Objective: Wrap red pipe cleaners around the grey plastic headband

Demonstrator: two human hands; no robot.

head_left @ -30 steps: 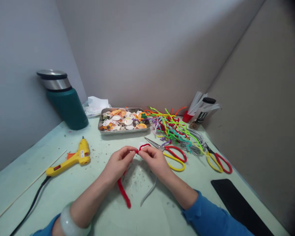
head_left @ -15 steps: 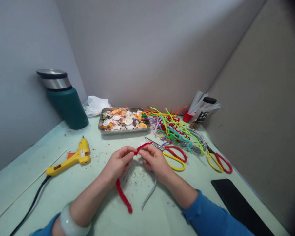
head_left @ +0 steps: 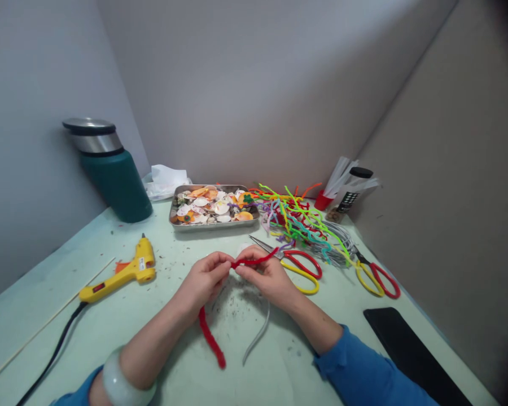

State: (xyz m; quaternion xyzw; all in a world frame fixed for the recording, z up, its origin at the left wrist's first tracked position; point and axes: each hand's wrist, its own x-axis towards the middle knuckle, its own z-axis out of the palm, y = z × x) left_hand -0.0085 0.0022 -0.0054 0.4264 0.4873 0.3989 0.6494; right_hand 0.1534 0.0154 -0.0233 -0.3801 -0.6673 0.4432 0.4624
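Observation:
My left hand (head_left: 206, 277) pinches a thin headband low over the table, at the spot where its covering ends. The headband's left leg (head_left: 211, 338) is wrapped in fuzzy red, while its right leg (head_left: 257, 334) is bare grey. Between thumb and fingers, my right hand (head_left: 266, 276) grips a red pipe cleaner (head_left: 256, 261) close to the left fingertips. The pipe cleaner's loose end points right, over the right hand. The top of the headband's arch is hidden by my hands.
Scissors (head_left: 298, 265) lie just beyond my right hand, with a second pair of scissors (head_left: 376, 276) farther right. A glue gun (head_left: 122, 273) lies left. Behind are a tray (head_left: 214, 227) of shells, a pile of pipe cleaners (head_left: 300, 217) and a green bottle (head_left: 118, 183).
The pipe cleaner's free end has swung down and to the right, across my right hand. My right fingertips have shifted slightly left; the left hand has hardly moved.

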